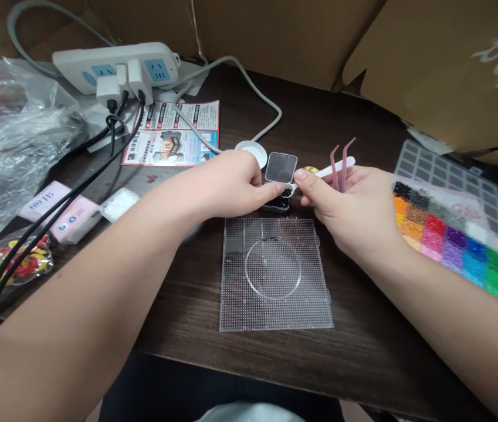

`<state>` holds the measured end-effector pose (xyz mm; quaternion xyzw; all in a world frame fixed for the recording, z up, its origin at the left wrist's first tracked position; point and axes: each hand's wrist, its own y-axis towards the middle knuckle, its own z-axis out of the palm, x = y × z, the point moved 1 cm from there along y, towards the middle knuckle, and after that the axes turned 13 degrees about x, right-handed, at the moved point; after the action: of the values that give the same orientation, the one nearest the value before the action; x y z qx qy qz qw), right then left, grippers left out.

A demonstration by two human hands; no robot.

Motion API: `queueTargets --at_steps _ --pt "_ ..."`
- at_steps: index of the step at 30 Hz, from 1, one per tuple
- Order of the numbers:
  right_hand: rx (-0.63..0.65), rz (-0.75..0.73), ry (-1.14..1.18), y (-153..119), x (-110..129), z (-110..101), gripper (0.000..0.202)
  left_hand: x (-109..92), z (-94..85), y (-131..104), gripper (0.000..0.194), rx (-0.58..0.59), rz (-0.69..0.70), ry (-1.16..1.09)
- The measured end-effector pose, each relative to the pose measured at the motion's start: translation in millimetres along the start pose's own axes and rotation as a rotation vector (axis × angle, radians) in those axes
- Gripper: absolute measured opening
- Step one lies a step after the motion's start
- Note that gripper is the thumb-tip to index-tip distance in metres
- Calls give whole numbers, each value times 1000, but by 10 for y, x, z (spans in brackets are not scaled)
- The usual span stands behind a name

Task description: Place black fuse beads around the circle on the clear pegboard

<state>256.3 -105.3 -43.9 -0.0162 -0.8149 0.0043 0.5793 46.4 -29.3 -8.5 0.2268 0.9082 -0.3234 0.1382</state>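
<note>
Closed round a white spoon [325, 170], my right hand [349, 196] also has pink tweezers [340, 167] standing out between its fingers. The spoon's bowl is over a small box of black beads [279, 202], whose clear lid [281, 167] stands open behind it. My left hand [240, 179] is closed, with its thumb at the box and spoon bowl; its other fingers are curled and partly hidden. In front lies a clear pegboard [275, 310], with a few black beads near the top of its circle outline.
On the right is a sorting case of coloured beads [455, 234]. A white round dish [252, 153] sits behind my left hand. At the left are a power strip [117, 64], black cables, a printed leaflet [173, 132], plastic bags [11, 140] and a pink pack [73, 220].
</note>
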Motion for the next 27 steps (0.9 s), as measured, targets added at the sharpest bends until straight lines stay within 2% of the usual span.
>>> queueTargets --at_steps 8,12,15,18,22,27 --pt "69 30 20 -134 4 -85 67 -40 -122 -72 56 -15 -85 22" --pt "226 13 -22 -250 24 -103 58 -36 -134 -60 41 -23 -125 28" --pt "254 -37 -74 -297 30 -101 47 -36 -116 -37 34 -47 -135 -6" --pt "296 -23 -56 -326 18 -78 40 -44 -95 -18 29 -57 -137 -27" --pt "339 -15 -21 -362 3 -44 37 -29 -85 -3 35 -49 -123 -38" --pt "367 -119 -82 -402 -12 -50 41 -2 -82 2 37 -31 -104 -26"
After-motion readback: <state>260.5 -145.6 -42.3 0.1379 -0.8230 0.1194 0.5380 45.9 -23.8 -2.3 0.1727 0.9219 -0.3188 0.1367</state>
